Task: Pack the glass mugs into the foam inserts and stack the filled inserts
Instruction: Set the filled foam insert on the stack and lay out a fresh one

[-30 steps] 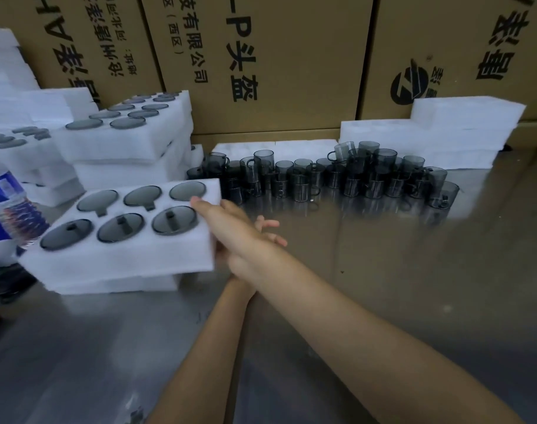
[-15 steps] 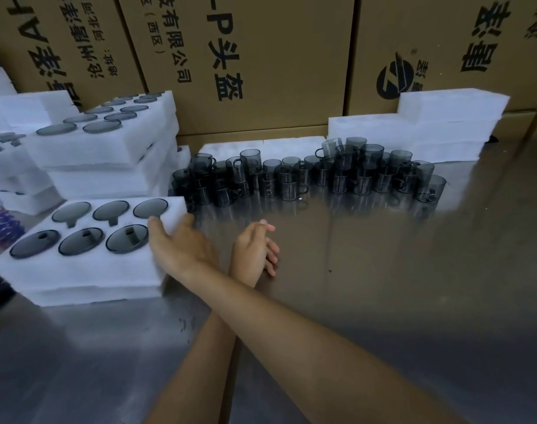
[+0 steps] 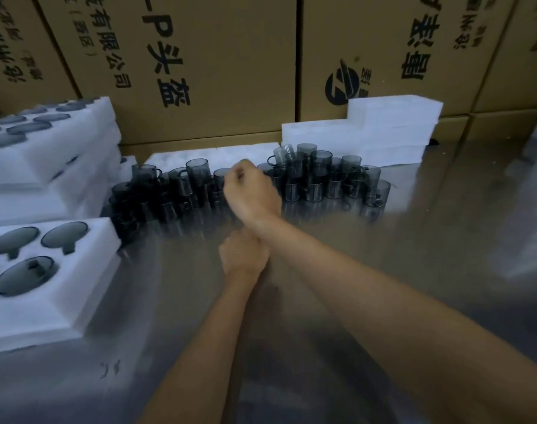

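Cartons (image 3: 200, 65) back mugs (image 3: 322, 175) behind crossed forearms.

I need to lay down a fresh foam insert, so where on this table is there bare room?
The steel table is bare on the right, between the loose glass mugs and the near edge, beyond the right hand's forearm. A smaller bare patch lies near left, below the filled insert. The back strip is crowded with mugs and empty foam inserts.

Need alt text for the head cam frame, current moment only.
A person's forearms cross over a shiny metal table: the right hand, fingers curled, reaches toward a row of dark glass mugs, the left hand beneath its wrist. Filled foam inserts sit left; cardboard boxes stand behind.
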### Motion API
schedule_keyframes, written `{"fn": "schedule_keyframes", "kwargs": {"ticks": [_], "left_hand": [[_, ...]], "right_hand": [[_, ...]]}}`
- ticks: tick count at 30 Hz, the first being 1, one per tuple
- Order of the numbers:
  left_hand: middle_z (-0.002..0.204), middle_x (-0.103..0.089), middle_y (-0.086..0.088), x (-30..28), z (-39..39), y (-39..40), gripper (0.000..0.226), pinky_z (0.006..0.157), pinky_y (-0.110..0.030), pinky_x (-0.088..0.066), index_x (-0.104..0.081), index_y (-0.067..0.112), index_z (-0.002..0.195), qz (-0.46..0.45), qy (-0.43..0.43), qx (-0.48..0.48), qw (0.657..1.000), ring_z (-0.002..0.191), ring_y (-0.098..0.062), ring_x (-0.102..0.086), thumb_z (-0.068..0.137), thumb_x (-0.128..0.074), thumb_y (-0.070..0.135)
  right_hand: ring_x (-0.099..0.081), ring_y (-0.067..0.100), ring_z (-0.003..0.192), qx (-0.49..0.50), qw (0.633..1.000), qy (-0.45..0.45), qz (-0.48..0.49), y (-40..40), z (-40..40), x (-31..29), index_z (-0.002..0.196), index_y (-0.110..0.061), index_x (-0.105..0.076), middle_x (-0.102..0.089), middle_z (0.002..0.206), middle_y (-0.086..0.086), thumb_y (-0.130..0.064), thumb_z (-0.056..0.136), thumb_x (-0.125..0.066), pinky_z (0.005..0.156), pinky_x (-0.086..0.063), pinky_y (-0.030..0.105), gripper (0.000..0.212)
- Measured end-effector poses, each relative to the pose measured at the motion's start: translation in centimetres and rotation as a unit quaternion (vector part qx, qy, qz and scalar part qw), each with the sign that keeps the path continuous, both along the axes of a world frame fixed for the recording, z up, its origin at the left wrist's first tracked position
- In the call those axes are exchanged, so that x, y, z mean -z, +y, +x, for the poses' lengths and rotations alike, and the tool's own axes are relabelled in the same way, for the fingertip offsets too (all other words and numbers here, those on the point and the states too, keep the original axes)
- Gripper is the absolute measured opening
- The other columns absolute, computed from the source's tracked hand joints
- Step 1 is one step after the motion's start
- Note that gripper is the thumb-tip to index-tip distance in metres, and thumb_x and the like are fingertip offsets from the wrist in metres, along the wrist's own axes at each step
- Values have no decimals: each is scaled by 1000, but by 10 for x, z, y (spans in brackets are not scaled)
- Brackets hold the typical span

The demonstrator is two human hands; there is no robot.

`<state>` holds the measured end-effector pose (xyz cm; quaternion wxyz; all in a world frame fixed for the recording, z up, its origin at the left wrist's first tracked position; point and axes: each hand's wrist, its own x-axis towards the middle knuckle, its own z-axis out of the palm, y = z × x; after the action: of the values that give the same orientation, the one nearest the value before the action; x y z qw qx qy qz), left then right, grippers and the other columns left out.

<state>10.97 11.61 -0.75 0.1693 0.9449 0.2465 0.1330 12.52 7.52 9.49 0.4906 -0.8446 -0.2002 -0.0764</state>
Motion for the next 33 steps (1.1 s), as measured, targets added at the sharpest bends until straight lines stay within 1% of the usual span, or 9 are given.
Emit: {"fn": "schedule_keyframes", "kwargs": {"ticks": [3, 7, 11, 14, 17, 21, 28, 30, 33], "left_hand": [[98, -70, -16, -4, 26, -6, 33, 69, -35, -41, -61, 14, 89, 102, -31, 76, 991, 91, -37, -66, 101, -39, 35], [88, -70, -15, -5, 58, -7, 39, 71, -37, -46, -56, 15, 74, 111, -44, 139, 983, 85, -36, -66, 101, -38, 37], [76, -67, -10, -3, 90, 0, 45, 66, -34, -40, -50, 15, 66, 103, -50, 130, 985, 78, -32, -65, 101, -37, 39], [65, -57, -5, 1, 103, 5, 47, 64, -34, -42, -41, 15, 59, 101, -55, 111, 987, 71, -29, -63, 100, -39, 38], [62, -53, -3, 4, 115, 9, 46, 64, -33, -42, -38, 15, 56, 93, -58, 93, 990, 66, -28, -57, 98, -40, 35], [72, -62, -9, 4, 127, 11, 42, 65, -34, -38, -39, 13, 60, 104, -56, 80, 990, 74, -33, -61, 96, -41, 35], [70, -61, -6, 8, 129, 15, 42, 64, -33, -34, -36, 13, 59, 108, -56, 84, 989, 67, -30, -53, 95, -41, 35], [67, -55, -4, 8, 129, 15, 43, 64, -33, -33, -36, 14, 59, 110, -57, 83, 989, 63, -26, -45, 96, -40, 35], [72, -62, -8, 7, 128, 15, 41, 65, -33, -35, -39, 14, 61, 109, -57, 86, 989, 65, -27, -46, 96, -40, 35]], "right_hand": [[-59, 26, 104, 83, 994, -66, -13, -41, 61, -2, 113, -21, -59, -66, 114, 1, -26, 96, -46, 73, -45, 36, 21], [-47, 26, 120, 148, 978, -125, -73, -84, 142, -2, 122, -14, -57, -58, 125, 7, -16, 94, -47, 81, -47, 40, 30], [-41, 30, 130, 167, 975, -81, -123, -109, 215, -1, 140, -13, -49, -51, 141, 10, -14, 96, -45, 101, -39, 42, 45], [-36, 34, 135, 153, 976, -38, -150, -114, 261, -6, 148, -15, -41, -47, 144, 14, -13, 94, -45, 107, -34, 41, 54], [-27, 35, 141, 117, 955, -4, -272, -111, 301, -12, 152, -21, -34, -44, 146, 16, -18, 94, -47, 110, -31, 42, 60], [-22, 35, 143, 96, 914, 28, -394, -109, 338, -9, 152, -34, -34, -39, 152, 10, -22, 95, -47, 114, -23, 45, 59], [-38, 33, 131, 152, 907, -71, -386, -99, 345, 0, 139, -33, -50, -51, 133, 15, -21, 92, -54, 106, -30, 43, 49], [-40, 34, 128, 159, 915, -93, -358, -98, 340, -8, 139, -31, -49, -52, 130, 15, -20, 92, -54, 103, -32, 44, 48], [-42, 36, 125, 181, 930, -126, -293, -95, 328, -28, 141, -28, -47, -51, 127, 17, -17, 94, -52, 100, -34, 45, 48]]}}
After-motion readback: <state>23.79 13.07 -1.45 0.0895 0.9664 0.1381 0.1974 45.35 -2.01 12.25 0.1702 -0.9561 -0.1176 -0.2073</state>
